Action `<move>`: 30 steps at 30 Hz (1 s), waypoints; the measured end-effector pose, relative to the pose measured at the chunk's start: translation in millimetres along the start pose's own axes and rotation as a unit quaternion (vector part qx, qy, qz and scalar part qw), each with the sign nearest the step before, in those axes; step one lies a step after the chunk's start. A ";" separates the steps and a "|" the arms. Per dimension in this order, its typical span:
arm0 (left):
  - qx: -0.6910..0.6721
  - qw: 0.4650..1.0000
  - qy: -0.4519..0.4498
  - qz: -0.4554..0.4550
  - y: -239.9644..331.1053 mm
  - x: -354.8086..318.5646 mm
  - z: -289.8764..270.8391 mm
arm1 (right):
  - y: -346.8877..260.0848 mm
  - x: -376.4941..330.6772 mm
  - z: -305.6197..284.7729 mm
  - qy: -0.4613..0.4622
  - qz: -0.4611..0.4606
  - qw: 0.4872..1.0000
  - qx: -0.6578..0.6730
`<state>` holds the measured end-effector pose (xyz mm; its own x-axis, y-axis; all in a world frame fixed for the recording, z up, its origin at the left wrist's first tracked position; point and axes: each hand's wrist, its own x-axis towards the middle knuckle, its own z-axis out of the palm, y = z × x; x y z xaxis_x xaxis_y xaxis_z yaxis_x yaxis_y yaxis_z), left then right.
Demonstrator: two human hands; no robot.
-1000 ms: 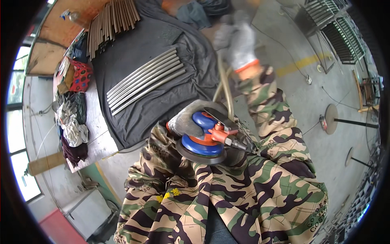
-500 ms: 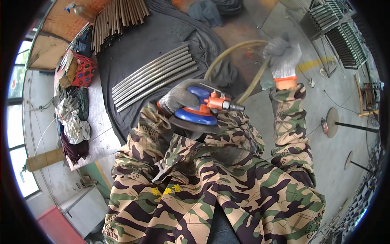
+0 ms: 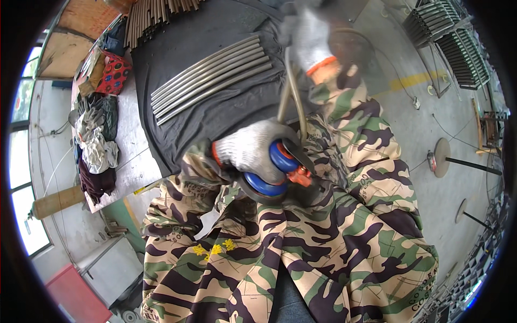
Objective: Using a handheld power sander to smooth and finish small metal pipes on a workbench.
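Close to my body, my left hand (image 3: pixel 250 148) in a grey knit glove is closed around an air sander (image 3: pixel 269 183) with a blue body, orange-red fittings and a dark round pad. A tan air hose (image 3: pixel 295 102) rises behind the sander in a narrow bend toward my other hand. My right hand (image 3: pixel 311 37), in a similar glove with an orange cuff, reaches over the right side of the cloth-covered table. Motion smears its fingers, so their grip is unclear. Left of it, several shiny metal tubes (image 3: pixel 212 78) lie side by side on the dark cloth (image 3: pixel 215 116).
Many brown tubes (image 3: pixel 153 21) are stacked at the far left of the table. Gloves and rags (image 3: pixel 97 140) lie heaped along the left edge, by a red patterned cloth (image 3: pixel 114 72). At the far right stands a rack of tubes (image 3: pixel 458 54); a round-based stand (image 3: pixel 441 158) is on the floor.
My right hand has swung left and forward from the right side to above the table. My left hand has tilted the sander and drawn it lower. The wide hose loop has narrowed.
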<state>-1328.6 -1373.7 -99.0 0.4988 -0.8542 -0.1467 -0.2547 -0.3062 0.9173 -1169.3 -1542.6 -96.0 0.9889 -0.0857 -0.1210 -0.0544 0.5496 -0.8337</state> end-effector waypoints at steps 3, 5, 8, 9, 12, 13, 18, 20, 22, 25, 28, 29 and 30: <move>-0.050 0.999 0.007 -0.008 -0.3 6.9 10.2 | 32.8 -7.2 41.9 -0.086 -0.040 0.995 -0.017; -0.090 0.996 0.011 -0.004 -5.4 1.5 2.6 | 34.2 -0.2 43.3 -0.085 -0.044 0.994 -0.056; -0.191 0.981 0.034 -0.008 -18.6 -5.6 -1.0 | 28.8 12.1 35.7 -0.042 -0.079 0.996 0.009; -0.219 0.975 0.032 0.008 -23.4 -6.3 -1.2 | 32.0 12.1 36.1 -0.046 -0.129 0.990 0.016; -0.399 0.913 0.045 0.072 -40.8 2.5 11.0 | 22.6 4.2 31.9 0.027 -0.073 0.997 0.018; -0.439 0.888 0.072 0.115 -56.0 0.8 24.4 | 24.4 -0.4 37.3 0.041 -0.087 0.995 0.029; -0.588 0.800 0.110 0.041 -77.7 -2.5 53.0 | 36.1 10.9 16.1 0.072 -0.055 0.996 -0.009; -0.625 0.757 0.105 0.156 -123.7 6.7 73.7 | 39.8 15.6 11.1 0.072 -0.066 0.995 -0.021; -0.591 0.789 0.164 0.003 -87.5 -21.7 48.3 | 41.1 31.3 -15.6 0.073 -0.124 0.987 -0.074; -0.712 0.682 0.096 0.139 -89.0 -27.7 39.4 | 11.4 31.2 -20.2 0.104 -0.112 0.981 -0.120; -0.704 0.667 0.244 -0.018 -218.6 -47.7 57.1 | -4.8 27.4 -24.2 0.096 -0.143 0.976 -0.133; -0.781 0.614 0.075 0.081 -133.6 -37.6 21.4 | -5.5 28.8 -31.6 0.119 -0.123 0.983 -0.074; -0.790 0.596 0.100 0.105 -112.4 -48.3 18.0 | -4.1 27.4 -20.5 0.122 -0.095 0.988 -0.006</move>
<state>-1339.0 -1305.6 -201.7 0.7217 -0.6892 -0.0648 0.6906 0.7104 0.1356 -1144.8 -1564.2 -106.9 0.9188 -0.3853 -0.0859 0.1270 0.4945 -0.8599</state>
